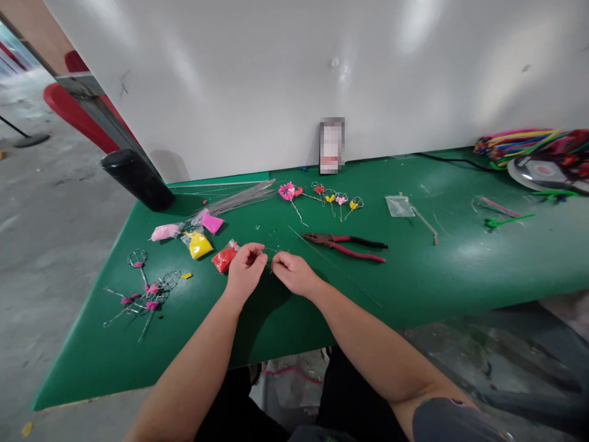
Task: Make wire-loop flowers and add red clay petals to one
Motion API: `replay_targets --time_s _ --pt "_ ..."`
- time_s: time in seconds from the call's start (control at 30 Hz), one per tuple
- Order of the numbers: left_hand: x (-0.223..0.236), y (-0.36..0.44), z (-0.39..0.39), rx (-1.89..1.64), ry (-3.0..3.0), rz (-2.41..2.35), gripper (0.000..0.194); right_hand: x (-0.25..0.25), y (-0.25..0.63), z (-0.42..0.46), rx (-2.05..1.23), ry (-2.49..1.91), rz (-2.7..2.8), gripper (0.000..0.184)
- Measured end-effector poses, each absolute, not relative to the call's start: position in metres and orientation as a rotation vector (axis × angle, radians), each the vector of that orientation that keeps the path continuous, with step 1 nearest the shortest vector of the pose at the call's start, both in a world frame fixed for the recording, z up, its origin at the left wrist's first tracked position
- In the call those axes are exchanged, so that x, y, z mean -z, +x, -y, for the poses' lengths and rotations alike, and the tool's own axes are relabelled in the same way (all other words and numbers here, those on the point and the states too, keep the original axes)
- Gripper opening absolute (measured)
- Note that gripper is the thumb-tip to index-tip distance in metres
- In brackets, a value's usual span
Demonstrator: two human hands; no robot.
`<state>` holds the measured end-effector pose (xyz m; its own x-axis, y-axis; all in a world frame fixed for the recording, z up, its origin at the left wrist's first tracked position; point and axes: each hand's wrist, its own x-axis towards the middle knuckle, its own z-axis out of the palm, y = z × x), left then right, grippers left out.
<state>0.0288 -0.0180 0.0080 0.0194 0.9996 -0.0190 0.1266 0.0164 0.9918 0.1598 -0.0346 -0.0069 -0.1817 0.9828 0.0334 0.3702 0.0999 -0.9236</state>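
Just over the near edge of the green table, you are bringing your left hand and right hand close together, fingertips nearly meeting. Thumb and fingers of each are pinching a thin wire, which is showing in the narrow gap between them; you are probably gripping it from both sides because something so fine needs steadying. The rest of it is hiding behind your fingers.

To your left, wire pieces with pink bits are lying heaped, apart from your hands, likely to leave you elbow room. The red packet is sitting right by your left hand, seemingly within easy reach. A loose strand is slanting past your right hand, and the pliers are resting beyond it, handles pointing right, perhaps for a quick right-hand pickup.

Farther off, a wire bundle is lying lengthwise, its strands roughly aligned, beside a pink flower. At the back, a phone-like slab is leaning against the white board, apparently angled for your view.
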Motion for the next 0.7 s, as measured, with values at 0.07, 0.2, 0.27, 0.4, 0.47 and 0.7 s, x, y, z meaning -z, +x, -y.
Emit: replay_targets --time_s 0.07,0.2,0.27,0.4,0.47,0.7 --pt "-0.006 0.028 0.018 -1.155 1.455 -1.383 0.016 0.006 0.159 0.035 -1.058 -1.346 1.690 0.013" --pt "-0.004 0.023 0.016 -1.173 1.802 -1.455 0.011 0.005 0.157 0.037 -1.035 -1.353 1.738 0.013" --pt "-0.006 0.021 0.015 -1.158 1.917 -1.466 0.007 0.005 0.156 0.037 -1.029 -1.357 1.762 0.013" --pt "-0.010 0.018 0.015 -1.141 1.994 -1.463 0.005 0.003 0.155 0.037 -1.025 -1.382 1.788 0.014" --pt "-0.011 0.018 0.015 -1.130 2.024 -1.441 0.007 0.003 0.155 0.037 -1.023 -1.398 1.776 0.014" --pt "-0.007 0.015 0.014 -1.105 2.155 -1.446 0.011 0.002 0.156 0.037 -1.037 -1.420 1.788 0.013"
